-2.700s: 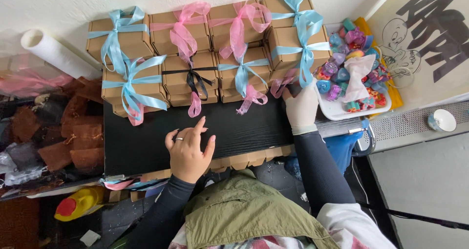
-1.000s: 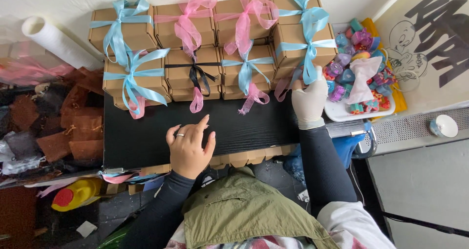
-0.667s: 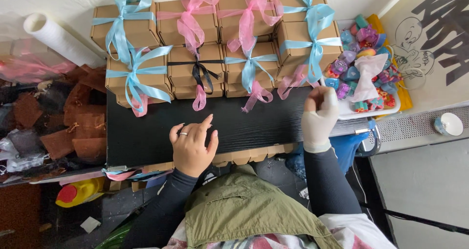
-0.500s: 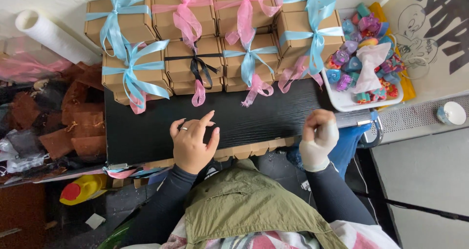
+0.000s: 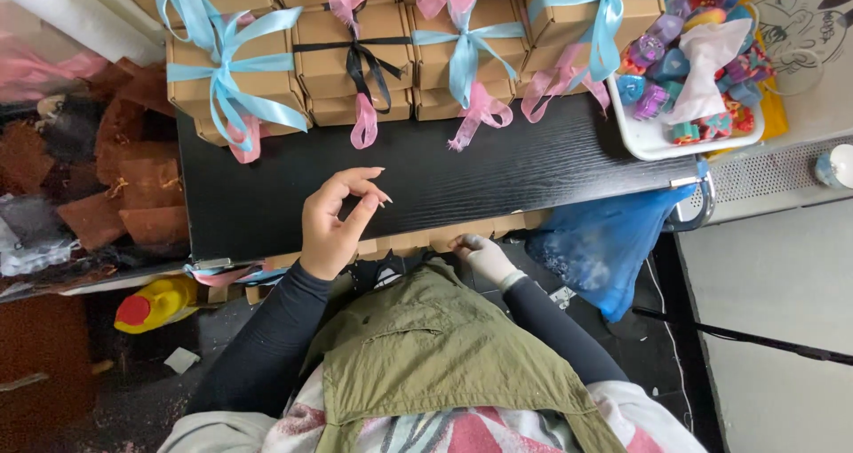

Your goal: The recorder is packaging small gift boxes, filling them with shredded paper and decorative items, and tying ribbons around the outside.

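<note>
My left hand (image 5: 333,222) rests on the near edge of the black tabletop (image 5: 498,173), bare, fingers loosely curled and apart, holding nothing. My right hand (image 5: 480,256), in a white glove, is down below the table's front edge, touching flat brown cardboard pieces (image 5: 426,238) stored under it; whether it grips one is hidden. At the back of the table stand several brown gift boxes (image 5: 355,58) tied with blue, pink and black ribbons.
A white tray (image 5: 653,138) of small colourful items sits at the table's right end. A blue plastic bag (image 5: 604,244) hangs below it. Brown organza pouches (image 5: 115,204) lie at the left, and a yellow bottle with a red cap (image 5: 155,304) lies below the table.
My right hand left the boxes at the back right, drew back across the table and dropped below its front edge. My left hand stayed put. The view tilted down.
</note>
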